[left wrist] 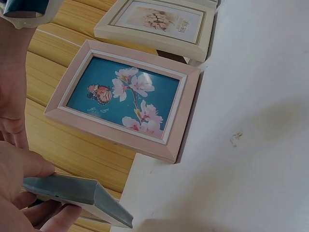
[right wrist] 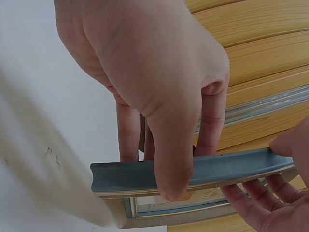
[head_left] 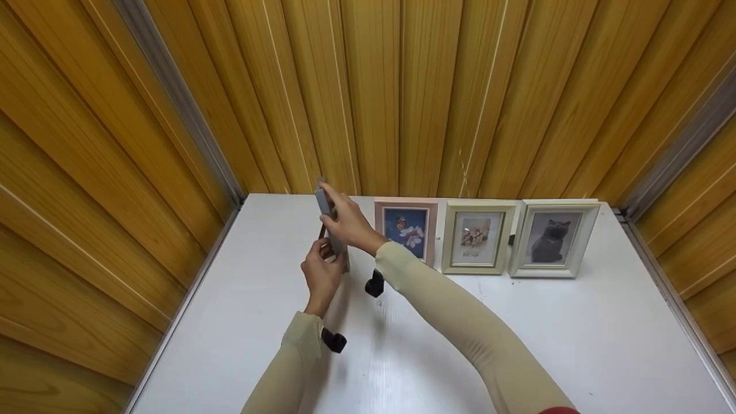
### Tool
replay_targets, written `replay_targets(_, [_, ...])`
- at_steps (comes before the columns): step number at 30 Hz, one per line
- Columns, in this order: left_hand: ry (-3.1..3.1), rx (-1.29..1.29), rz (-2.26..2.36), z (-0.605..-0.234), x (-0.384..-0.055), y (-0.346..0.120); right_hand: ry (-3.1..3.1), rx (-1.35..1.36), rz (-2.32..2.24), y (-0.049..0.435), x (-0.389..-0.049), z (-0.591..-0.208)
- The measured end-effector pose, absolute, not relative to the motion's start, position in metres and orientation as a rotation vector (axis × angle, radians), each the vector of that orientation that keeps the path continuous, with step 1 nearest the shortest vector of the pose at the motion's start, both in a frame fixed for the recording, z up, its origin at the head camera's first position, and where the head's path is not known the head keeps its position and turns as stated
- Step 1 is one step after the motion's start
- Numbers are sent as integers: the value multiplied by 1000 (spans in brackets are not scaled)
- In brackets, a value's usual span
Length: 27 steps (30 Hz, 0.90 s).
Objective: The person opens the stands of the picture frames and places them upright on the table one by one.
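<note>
A blue-grey picture frame (head_left: 322,201) is held between both hands, turned nearly edge-on to the head view, over the left part of the white table. My right hand (head_left: 352,224) grips its upper part; in the right wrist view the thumb lies across one side of the frame's edge (right wrist: 125,178) and the fingers reach behind the other. Lower down, my left hand (head_left: 323,276) holds the frame with the thumb on one side and fingers curled on the other, as the left wrist view shows. Most of the picture inside is hidden.
To the right, a pink frame (head_left: 405,224) with a butterfly and blossoms, a cream frame (head_left: 477,237) and a white frame (head_left: 555,238) with a grey cat stand in a row. Wood-look panels (head_left: 374,86) rise behind the white table (head_left: 448,339); metal rails run along its sides.
</note>
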<state>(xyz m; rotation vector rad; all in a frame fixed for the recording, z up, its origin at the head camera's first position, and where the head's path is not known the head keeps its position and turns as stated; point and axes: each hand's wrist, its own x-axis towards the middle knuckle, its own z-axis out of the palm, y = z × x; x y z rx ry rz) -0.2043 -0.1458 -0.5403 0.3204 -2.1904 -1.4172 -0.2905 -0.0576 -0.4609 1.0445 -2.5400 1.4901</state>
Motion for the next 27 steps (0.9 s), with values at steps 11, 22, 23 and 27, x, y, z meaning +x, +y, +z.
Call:
replay_targets(11, [-2141,360,-1368,-544,-203,-150,-2525,1000,1525,-72,-285,-464])
replay_targets(22, [-2102,422,-1407,-550,-198,-164,-2519,1033,1499,-69,-285,-475])
replay_targets(23, [-2093,419,-1412,-550,-198,-166,-2512,1025,1487,-67,-285,-477])
replay_targets(27, [-2080,416,-1438,-549,-195,-177,-2504,1002,1438,-61,-288,-484])
